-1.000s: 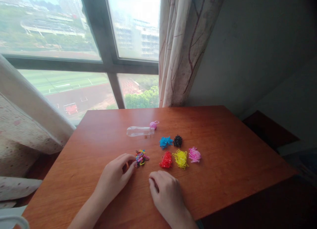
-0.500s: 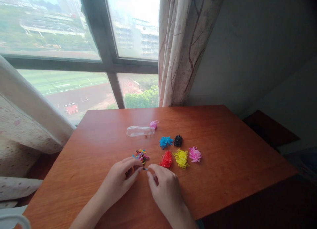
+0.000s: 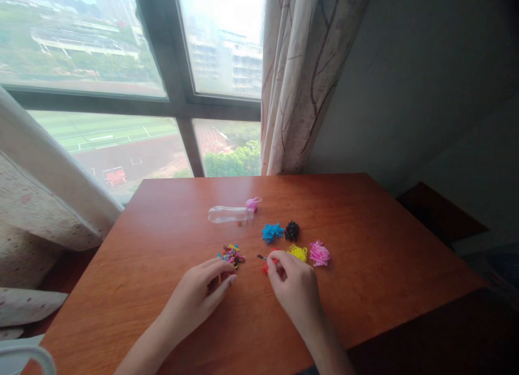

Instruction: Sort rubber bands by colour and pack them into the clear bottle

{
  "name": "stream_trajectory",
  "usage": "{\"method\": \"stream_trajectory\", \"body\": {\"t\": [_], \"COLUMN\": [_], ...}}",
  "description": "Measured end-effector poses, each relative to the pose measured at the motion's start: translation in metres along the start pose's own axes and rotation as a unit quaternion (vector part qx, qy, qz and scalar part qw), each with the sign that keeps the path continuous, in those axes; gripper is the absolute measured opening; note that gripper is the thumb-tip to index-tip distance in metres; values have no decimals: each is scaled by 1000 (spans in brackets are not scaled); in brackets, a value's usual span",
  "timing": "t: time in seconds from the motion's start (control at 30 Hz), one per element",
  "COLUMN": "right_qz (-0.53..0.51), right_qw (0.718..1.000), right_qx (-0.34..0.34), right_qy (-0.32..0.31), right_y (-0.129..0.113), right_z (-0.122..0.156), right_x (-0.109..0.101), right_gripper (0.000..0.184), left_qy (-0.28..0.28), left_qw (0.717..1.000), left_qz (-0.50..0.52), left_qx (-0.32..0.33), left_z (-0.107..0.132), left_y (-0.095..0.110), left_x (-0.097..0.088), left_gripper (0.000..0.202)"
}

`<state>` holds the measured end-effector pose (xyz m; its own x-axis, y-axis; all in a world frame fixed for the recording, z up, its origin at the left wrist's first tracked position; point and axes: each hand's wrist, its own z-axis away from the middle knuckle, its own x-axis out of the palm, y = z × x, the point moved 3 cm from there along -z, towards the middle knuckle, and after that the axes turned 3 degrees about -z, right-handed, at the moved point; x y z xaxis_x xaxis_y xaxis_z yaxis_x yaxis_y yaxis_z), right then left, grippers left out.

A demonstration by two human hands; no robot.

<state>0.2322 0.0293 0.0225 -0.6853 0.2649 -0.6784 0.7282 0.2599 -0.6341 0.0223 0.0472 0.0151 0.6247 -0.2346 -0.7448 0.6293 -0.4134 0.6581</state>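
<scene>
The right hand (image 3: 294, 280) grip pinches 1 small rubber band (image 3: 263, 257) just above the tabletop (image 3: 365, 213) beside the mixed band pile (image 3: 231, 254), where a slip could lose it; the left hand (image 3: 203, 294) grip is curled, contents unclear.

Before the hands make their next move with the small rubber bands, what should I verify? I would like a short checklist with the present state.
1. Right hand pinches a small band at its fingertips: ok.
2. Colour of that band readable: cannot tell, too small.
3. Red pile fully in sight: not ok, the right hand covers most of it.
4. Blue pile, black pile, yellow pile, pink pile each one colour: ok.
5. Left hand, beside the mixed pile, holds something: cannot tell.
6. Bottle lies on its side, away from both hands: ok.
</scene>
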Motion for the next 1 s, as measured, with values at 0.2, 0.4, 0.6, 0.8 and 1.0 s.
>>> {"method": "stream_trajectory", "body": {"t": [0.2, 0.4, 0.6, 0.8, 1.0], "right_qz": [139, 171, 157, 166, 162], "right_qw": [988, 981, 981, 979, 980], "right_qx": [59, 94, 118, 121, 116], "right_qy": [-21, -13, -13, -10, 1], "right_y": [59, 76, 72, 70, 66], "right_z": [-37, -50, -54, -60, -57], "right_x": [-48, -56, -45, -43, -45], "right_gripper": [16, 15, 18, 19, 17], "left_qy": [-23, -11, -18, -20, 4], "left_qw": [999, 999, 999, 999, 998], "left_qz": [-31, -33, -37, -42, -53], "left_qx": [-2, -5, -7, -18, -30], "left_z": [1, 2, 1, 2, 1], "left_y": [-2, -2, -4, -6, -7], "left_x": [1, 0, 1, 1, -4], "left_gripper": [21, 21, 21, 22, 24]}}
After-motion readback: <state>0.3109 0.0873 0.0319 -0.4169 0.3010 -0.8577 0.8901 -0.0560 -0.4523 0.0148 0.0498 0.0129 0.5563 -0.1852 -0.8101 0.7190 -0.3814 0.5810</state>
